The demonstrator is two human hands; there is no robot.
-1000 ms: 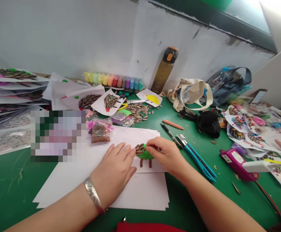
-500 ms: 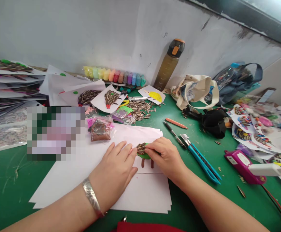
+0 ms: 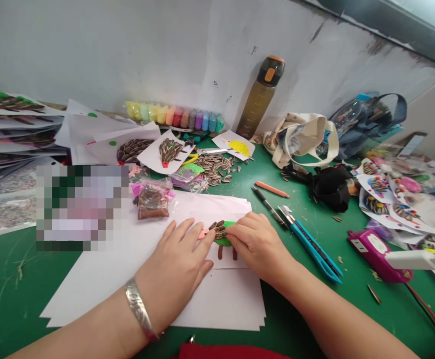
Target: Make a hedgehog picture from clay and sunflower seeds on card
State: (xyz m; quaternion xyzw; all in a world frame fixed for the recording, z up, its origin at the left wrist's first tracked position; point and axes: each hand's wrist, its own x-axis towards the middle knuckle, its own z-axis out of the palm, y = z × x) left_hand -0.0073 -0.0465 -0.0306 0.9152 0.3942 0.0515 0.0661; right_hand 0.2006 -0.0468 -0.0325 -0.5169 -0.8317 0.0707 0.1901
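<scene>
My left hand point(image 3: 182, 264) lies palm down, fingers stretched out, on a white sheet point(image 3: 127, 279). Its fingertips reach a pink clay head point(image 3: 203, 233) of a small animal figure. The figure's green clay body point(image 3: 224, 242) carries several striped sunflower seeds point(image 3: 219, 229), laid at the head end, and two brown clay legs point(image 3: 220, 252) stick out below. Thumb and forefinger of my right hand point(image 3: 260, 244) are pinched together at the body, right beside the seeds. Whatever sits between those fingertips is hidden.
Behind the paper are a bag of brown clay point(image 3: 153, 202) and loose sunflower seeds point(image 3: 217, 167). A pen point(image 3: 269, 207), orange pencil point(image 3: 272, 189) and blue utility knife point(image 3: 314, 244) lie to the right, with a magenta glue gun point(image 3: 377, 257) beyond. A bottle point(image 3: 260, 99) stands against the wall.
My right fingertips have shifted slightly right, showing more green clay beside the seeds. My left fingers have drawn back a little, exposing more of the pink head. The view has tilted slightly.
</scene>
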